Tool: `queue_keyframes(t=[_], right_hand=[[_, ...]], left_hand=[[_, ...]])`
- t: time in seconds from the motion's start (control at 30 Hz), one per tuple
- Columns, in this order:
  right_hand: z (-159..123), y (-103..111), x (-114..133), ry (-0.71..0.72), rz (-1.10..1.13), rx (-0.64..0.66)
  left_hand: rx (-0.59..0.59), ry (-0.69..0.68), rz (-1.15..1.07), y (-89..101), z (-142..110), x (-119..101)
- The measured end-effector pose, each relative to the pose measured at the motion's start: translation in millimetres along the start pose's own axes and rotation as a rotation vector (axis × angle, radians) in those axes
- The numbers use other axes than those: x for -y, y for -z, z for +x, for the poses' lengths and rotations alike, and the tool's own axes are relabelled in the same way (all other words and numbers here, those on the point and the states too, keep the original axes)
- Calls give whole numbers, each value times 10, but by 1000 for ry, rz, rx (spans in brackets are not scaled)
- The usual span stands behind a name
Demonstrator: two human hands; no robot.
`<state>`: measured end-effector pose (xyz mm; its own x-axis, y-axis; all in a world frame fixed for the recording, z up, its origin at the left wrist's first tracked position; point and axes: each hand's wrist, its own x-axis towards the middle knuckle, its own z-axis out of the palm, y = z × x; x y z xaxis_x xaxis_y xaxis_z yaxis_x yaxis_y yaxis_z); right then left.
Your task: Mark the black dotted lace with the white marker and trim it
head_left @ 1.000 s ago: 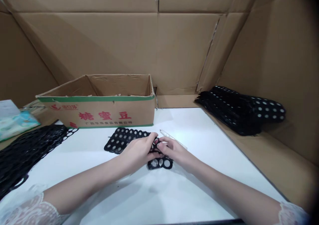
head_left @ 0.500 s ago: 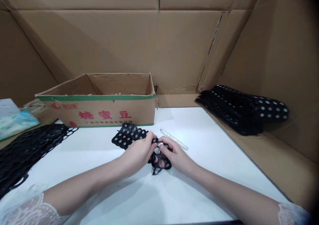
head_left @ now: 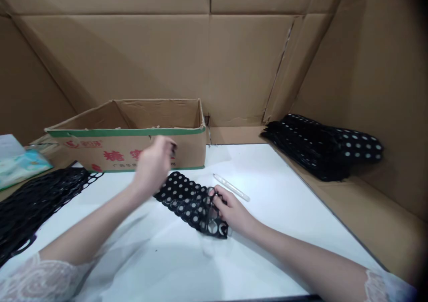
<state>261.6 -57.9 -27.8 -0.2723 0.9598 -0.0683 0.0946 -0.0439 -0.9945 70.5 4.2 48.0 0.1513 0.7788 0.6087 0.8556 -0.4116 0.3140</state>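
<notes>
A black sheet with rows of white dots [head_left: 187, 202] lies on the white table, its near right end lifted a little and crumpled. My right hand [head_left: 230, 208] pinches that end between thumb and fingers. Raised before the front of the cardboard box [head_left: 83, 153], my left hand [head_left: 155, 161] is blurred by motion. A small black piece [head_left: 173, 149] shows at its closed fingertips; its exact shape is smeared. Just beyond my right hand lies a whitish pen [head_left: 231, 187].
Black netting with round holes [head_left: 43, 204] spreads over the table's left side, with a tissue pack [head_left: 23, 166] behind it. A stack of black dotted sheets [head_left: 321, 146] rests at the right edge. Cardboard walls [head_left: 150, 57] enclose the back and sides.
Both hands were together on the dotted sheet. My left hand has come away, up and left toward the box, with a small black piece. My right hand has kept its hold.
</notes>
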Motion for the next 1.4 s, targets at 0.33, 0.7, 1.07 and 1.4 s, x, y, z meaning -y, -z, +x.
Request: queue_keyframes(t=[0.33, 0.7, 1.07, 1.4], right_hand=[[-45, 50, -5, 131, -157, -2], [-47, 1, 33, 114, -136, -66], [-78, -51, 72, -70, 151, -2], [-60, 47, 70, 9, -32, 238]], left_hand=[[-205, -266, 612, 316, 1098, 478], [392, -749, 187, -191, -442, -342], [679, -97, -365, -198, -620, -312], [389, -207, -235, -249, -760, -327]])
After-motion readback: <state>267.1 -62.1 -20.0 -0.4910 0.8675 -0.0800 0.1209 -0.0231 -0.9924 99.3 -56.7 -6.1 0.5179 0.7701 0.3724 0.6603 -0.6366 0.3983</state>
